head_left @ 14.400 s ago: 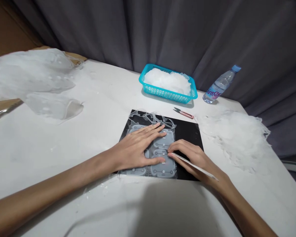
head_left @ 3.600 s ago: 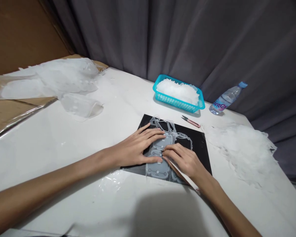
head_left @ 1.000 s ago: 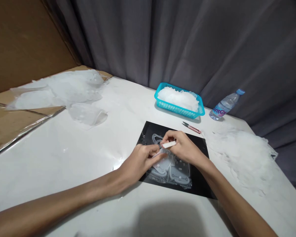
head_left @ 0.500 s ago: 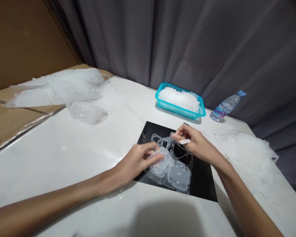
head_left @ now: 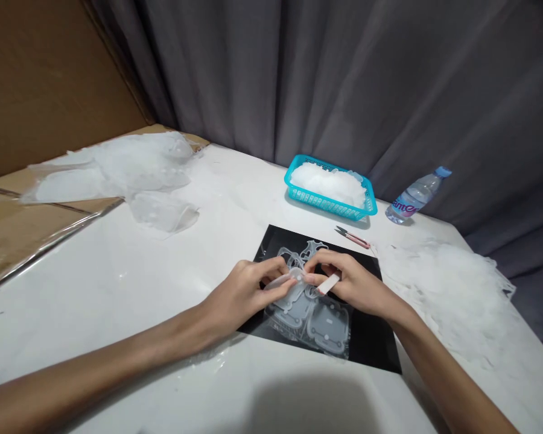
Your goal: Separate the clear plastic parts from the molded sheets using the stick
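On a black mat point(head_left: 371, 337) lies a translucent sheet point(head_left: 328, 325) of rounded, pad-like shapes with small dots. My left hand point(head_left: 265, 283) is closed, its thumb and fingers pinching a translucent rounded piece point(head_left: 297, 275) raised off the mat. My right hand point(head_left: 344, 274) is closed too, with a white flat stick point(head_left: 329, 284) lying across its fingers. Its fingertips meet the edge of the piece beside my left fingertips; whether they grip that edge is hard to see. Curly cut-out outline strips point(head_left: 314, 247) rise behind the hands.
Thread snips point(head_left: 353, 237) with pink handles lie behind the mat. Beyond stands a turquoise basket point(head_left: 330, 212) of white translucent pieces, with a water bottle point(head_left: 414, 198) to its right. A translucent heap point(head_left: 457, 301) lies right; stacked translucent sheets point(head_left: 131, 163) lie at back left.
My right hand has moved left and down to meet my left fingertips, uncovering the snips. The pinched piece is tilted up, and the outline strips have bunched toward the back.
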Tool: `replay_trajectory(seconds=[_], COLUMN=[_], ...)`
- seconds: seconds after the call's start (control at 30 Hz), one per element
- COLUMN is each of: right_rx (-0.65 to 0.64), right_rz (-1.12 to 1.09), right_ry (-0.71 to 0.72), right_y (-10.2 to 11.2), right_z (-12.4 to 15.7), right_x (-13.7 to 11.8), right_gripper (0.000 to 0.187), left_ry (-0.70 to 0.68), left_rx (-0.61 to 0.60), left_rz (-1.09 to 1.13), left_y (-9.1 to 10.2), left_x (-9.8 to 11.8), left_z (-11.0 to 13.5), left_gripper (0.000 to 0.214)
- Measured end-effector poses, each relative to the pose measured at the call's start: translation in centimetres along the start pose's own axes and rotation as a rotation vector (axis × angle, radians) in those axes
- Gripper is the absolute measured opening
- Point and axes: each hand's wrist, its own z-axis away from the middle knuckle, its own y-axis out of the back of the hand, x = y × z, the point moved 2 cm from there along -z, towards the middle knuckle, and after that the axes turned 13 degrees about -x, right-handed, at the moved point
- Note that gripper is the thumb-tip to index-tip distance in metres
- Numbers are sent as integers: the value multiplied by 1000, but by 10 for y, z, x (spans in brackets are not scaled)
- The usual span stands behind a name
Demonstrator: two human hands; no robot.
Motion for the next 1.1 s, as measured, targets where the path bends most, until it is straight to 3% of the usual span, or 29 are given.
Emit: replay_trajectory(seconds=[0.37, 0.57, 0.87, 1.1], right_rx=[-10, 8, -11, 82], right_rz=[36, 102, 17, 75], right_ry=[12, 39, 66, 296], right_y=[6, 5, 6, 7], right_z=[2, 2, 3, 4], right_x=[-5, -6, -5, -4], right_gripper=[27, 25, 21, 6], left_ry=[-69, -162, -291, -489], left_rx=[-27, 49, 160, 308], left_rz=[-113, -265, -426, -553], left_y=[0, -3, -1, 0], left_x=[10, 10, 13, 15], left_z=[5, 6, 9, 9], left_gripper=[24, 26, 19, 6])
